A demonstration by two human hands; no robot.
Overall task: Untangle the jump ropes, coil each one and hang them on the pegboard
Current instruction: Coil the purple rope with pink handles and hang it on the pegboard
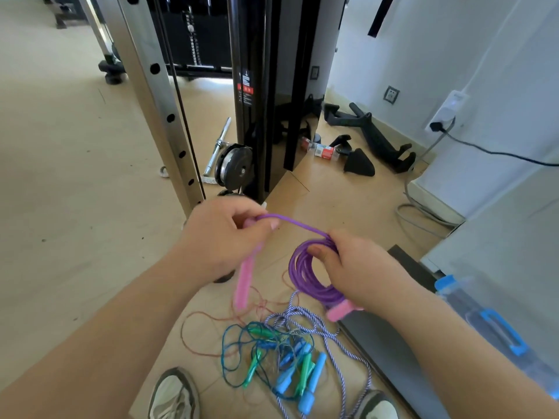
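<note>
- The purple jump rope (302,278) is held above the floor (75,176), just below the middle of the view. The right hand (360,267) grips a bundle of round loops, with the thumb through the ring and the fingers curled over the coil's 1 o'clock side.
- The left hand (225,234) pinches the free tail between thumb and fingers. Below it a pink handle (243,285) hangs towards 6 o'clock. A short, nearly straight span of cord joins the two hands.
- The second pink handle (340,311) pokes out under the right hand, at 5 o'clock of the coil.
- This looks like the last wrap or two of the coil. To do it well, the tail probably wants laying on in the same direction and at the same loop size. The cord should roll between the left fingers so it does not kink. The two handles then want bringing together so the bundle hangs neatly.
- The cord is smooth, glossy and plastic-looking. It is likely springy, so the loops may burst open if the right-hand grip slackens. The handles are slim pink cylinders.
- On the floor at 6 o'clock lies a tangle (281,349) not yet sorted. It holds thin teal and reddish cords, a twisted purple-and-white rope (329,337), and green and blue handles.
- No pegboard is in view.
</note>
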